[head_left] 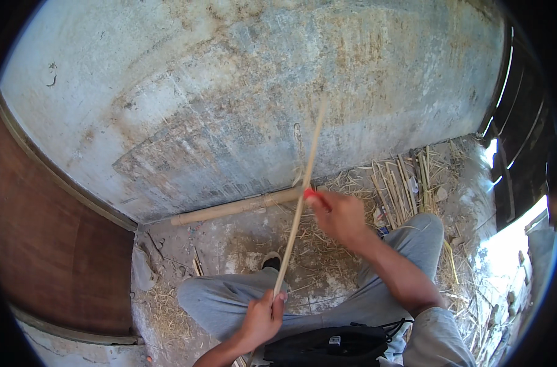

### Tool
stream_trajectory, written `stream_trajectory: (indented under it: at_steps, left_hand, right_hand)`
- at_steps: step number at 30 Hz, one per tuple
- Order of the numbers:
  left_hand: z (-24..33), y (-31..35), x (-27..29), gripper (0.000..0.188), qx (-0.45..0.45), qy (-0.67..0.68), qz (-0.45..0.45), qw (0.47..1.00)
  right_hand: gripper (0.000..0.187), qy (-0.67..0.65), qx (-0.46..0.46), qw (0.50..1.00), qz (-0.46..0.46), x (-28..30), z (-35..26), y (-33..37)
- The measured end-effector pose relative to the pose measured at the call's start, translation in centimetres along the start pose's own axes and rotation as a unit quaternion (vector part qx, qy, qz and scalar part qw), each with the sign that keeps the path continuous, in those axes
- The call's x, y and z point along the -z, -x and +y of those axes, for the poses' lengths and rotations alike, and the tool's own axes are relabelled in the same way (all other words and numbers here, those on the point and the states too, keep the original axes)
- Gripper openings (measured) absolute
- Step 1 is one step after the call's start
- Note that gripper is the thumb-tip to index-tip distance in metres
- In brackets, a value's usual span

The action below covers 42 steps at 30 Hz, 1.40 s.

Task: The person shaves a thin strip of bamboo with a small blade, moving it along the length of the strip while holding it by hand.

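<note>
A long, pale bamboo strip [294, 235] slants upward from my lap, its far end raised in front of the wall. My left hand [261, 322] is closed round its lower part, thumb laid along it. Farther up, my right hand [344, 225] is closed on a small red-handled tool [311, 194], which meets the strip or lies right beside it. Most of this tool is hidden by the fingers; whether it has a blade I cannot make out.
A thick bamboo pole [229, 210] lies along the foot of the stained wall [241, 110]. Split bamboo pieces [401, 186] and shavings [315, 251] litter the floor at the right and middle. A black bag [327, 347] rests at my lap. A brown panel [58, 238] stands left.
</note>
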<state>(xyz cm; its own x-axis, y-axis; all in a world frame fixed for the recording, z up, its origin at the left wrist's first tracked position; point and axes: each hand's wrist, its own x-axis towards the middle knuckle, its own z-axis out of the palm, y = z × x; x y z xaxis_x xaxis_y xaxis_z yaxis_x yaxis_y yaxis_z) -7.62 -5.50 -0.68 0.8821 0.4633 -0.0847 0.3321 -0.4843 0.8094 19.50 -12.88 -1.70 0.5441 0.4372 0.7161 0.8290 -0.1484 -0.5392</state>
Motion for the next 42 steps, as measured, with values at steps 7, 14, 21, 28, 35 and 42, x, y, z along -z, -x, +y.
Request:
stream_trajectory:
  at_steps: [7,14,21,28,35,42]
  left_hand:
    - [-1.1,3.4,1.0,0.017,0.012,0.016,-0.035,0.999]
    - [-2.3,3.3,3.5,0.023,0.049,0.028,-0.051,0.997]
    - [-1.7,0.7,4.3,0.029,0.116,0.156,-0.084,0.977]
    - [2.5,-6.6,4.1,0.032,0.098,0.241,-0.142,0.955]
    - [4.3,-12.8,2.4,0.034,0.113,0.307,-0.213,0.921]
    - [3.1,-13.0,0.4,0.036,0.081,0.276,-0.211,0.934]
  right_hand:
    - [0.034,0.087,-0.154,0.984,0.024,4.4,2.8,-3.0]
    - [0.046,-0.080,-0.275,0.956,0.066,3.7,5.4,-2.6]
    - [0.050,-0.354,-0.403,0.844,-0.025,2.7,3.0,-1.6]
    - [0.033,-0.353,-0.307,0.882,-0.060,1.2,0.2,-0.1]
    - [0.028,-0.329,-0.274,0.897,-0.109,0.2,-0.7,0.7]
    - [0.026,-0.365,-0.321,0.868,-0.102,-0.8,0.0,1.5]
